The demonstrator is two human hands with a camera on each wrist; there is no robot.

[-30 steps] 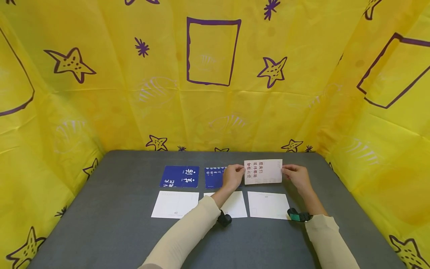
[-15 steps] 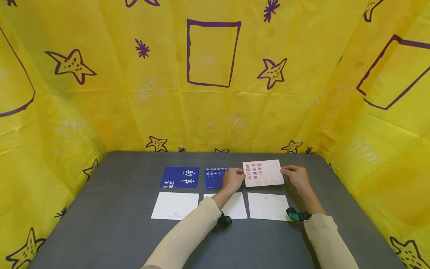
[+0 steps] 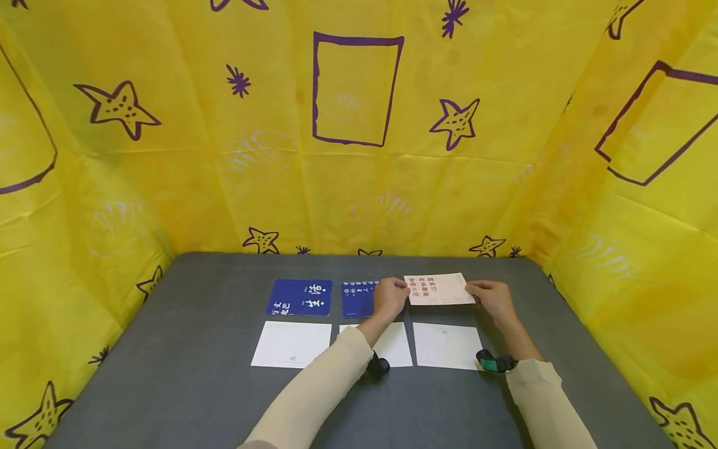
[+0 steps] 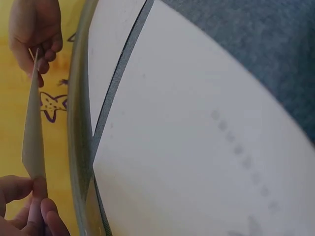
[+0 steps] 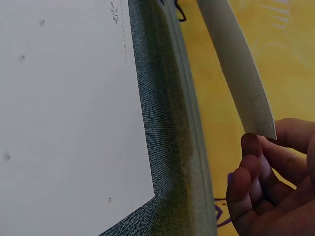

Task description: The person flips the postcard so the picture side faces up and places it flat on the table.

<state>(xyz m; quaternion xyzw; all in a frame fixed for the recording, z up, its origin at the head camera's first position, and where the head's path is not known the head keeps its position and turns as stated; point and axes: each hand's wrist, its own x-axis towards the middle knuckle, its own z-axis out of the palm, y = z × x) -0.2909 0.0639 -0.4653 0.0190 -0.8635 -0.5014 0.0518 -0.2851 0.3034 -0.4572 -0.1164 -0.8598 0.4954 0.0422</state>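
Between the two hands is a pale pink postcard (image 3: 443, 289) with red characters, raised above the table at the right end of the back row. My left hand (image 3: 389, 299) pinches its left edge, and my right hand (image 3: 492, 298) pinches the right edge. Both wrist views show the card's plain underside (image 4: 33, 132), tilted, with the fingertips (image 5: 251, 142) of the right hand on its edge. To the left lie a blue postcard (image 3: 299, 297) and a second blue postcard (image 3: 357, 300), partly covered by the left hand.
In the front row lie a white card (image 3: 291, 344) at left, another white card (image 3: 397, 346) partly under the left forearm, and a third white card (image 3: 447, 346) near the right wrist. Yellow patterned cloth (image 3: 359, 187) walls in the grey table (image 3: 185, 386).
Held by both hands, the pink postcard has come down slightly and tilted flatter. The right hand has moved a little down and left. The cards on the table have stayed put.
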